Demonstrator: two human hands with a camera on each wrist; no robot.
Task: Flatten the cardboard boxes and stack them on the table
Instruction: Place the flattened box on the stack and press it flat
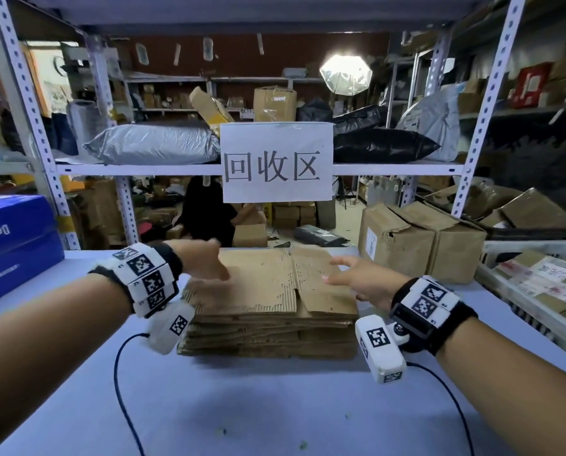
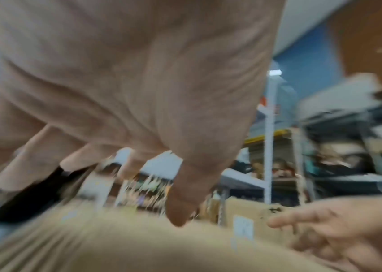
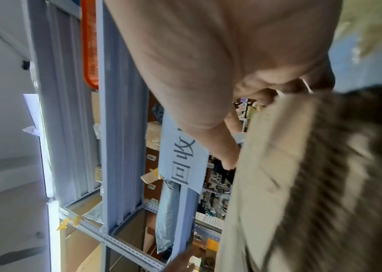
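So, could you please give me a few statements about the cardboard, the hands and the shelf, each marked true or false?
1. A stack of flattened cardboard lies on the table. True.
2. The left hand grips a roll of tape. False: it holds nothing and is over the left part of the top sheet.
3. The right hand reaches over the right part of the top sheet with fingers extended. True.
4. The unflattened boxes stand to the left of the stack. False: they stand to its right.
5. A white paper sign hangs on the shelf rail behind the stack. True.
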